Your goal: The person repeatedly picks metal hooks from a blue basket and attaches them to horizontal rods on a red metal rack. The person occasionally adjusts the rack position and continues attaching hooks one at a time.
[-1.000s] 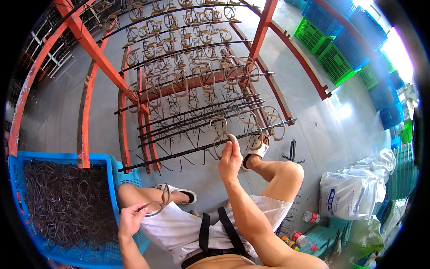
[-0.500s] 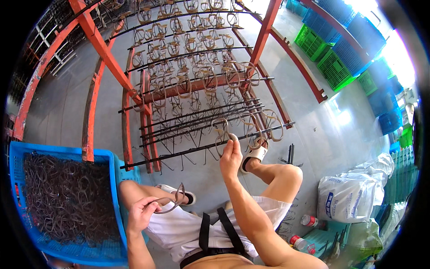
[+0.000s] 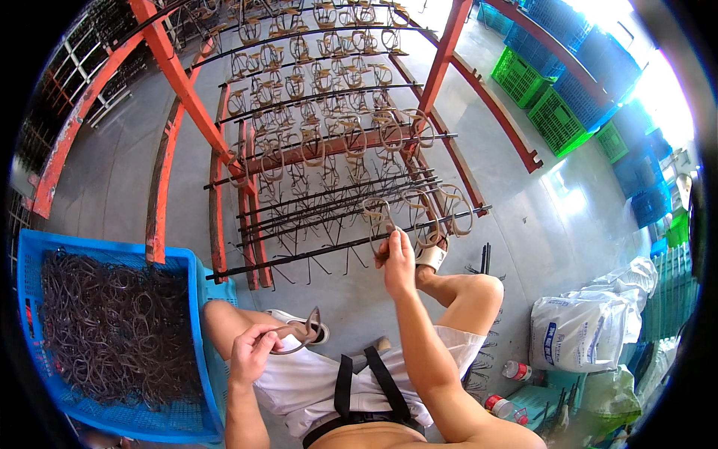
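My left hand (image 3: 253, 355) is closed on one end of a brown looped piece (image 3: 301, 346), a thin curved ring with a pointed tip, held over my lap. My right hand (image 3: 398, 258) pinches the lower part of another brown looped piece (image 3: 372, 209) at the nearest black hook bar (image 3: 329, 249). My fingers partly cover that piece, and I cannot tell if it hangs freely on its hook. More looped pieces (image 3: 457, 211) hang on this bar to its right. On the bar's left part, bare hooks (image 3: 307, 269) point down.
A blue crate (image 3: 196, 322) full of tangled dark looped pieces stands at my left. Ahead rises a red metal rack (image 3: 179, 86) with rows of loaded bars. Green crates (image 3: 561, 122), a white sack (image 3: 574, 333) and bottles (image 3: 499, 405) are on the right.
My right hand has shifted slightly right and lower along the bar, its fingers still at the looped piece. My left hand has moved a little right with its piece, which has turned.
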A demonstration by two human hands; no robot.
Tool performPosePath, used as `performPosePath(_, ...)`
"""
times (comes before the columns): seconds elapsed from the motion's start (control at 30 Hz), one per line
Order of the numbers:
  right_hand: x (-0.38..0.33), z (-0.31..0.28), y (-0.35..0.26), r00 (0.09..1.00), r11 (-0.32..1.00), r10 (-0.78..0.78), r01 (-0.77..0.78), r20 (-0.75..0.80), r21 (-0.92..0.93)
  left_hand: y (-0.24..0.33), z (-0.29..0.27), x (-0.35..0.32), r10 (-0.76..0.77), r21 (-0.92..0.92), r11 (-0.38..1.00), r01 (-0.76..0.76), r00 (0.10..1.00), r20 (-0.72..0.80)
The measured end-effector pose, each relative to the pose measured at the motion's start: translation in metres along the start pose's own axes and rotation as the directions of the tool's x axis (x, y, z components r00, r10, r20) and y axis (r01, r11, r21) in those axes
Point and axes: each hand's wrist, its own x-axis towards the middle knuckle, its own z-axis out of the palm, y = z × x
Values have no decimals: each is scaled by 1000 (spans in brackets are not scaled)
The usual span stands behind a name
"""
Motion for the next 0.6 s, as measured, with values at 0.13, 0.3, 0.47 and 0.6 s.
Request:
performPosePath(0.13, -31, 5, -35, 978, 822, -208, 193, 35, -536, 2, 20, 9, 36, -129, 991, -43, 998, -55)
performPosePath(0.3, -89, 18, -50, 681, 634, 17, 560, 732, -534, 19, 42, 35, 24, -331, 944, -20, 1000, 9)
performPosePath(0.47, -112, 36, 2, 900, 990, 117, -141, 420, 25, 25, 52, 54, 81, -420, 882, -212, 948, -307)
performPosePath(0.6, -139, 67, 5, 937, 920, 167, -261, 308, 293, 7, 73, 42, 550, 333, 819, -467, 804, -225)
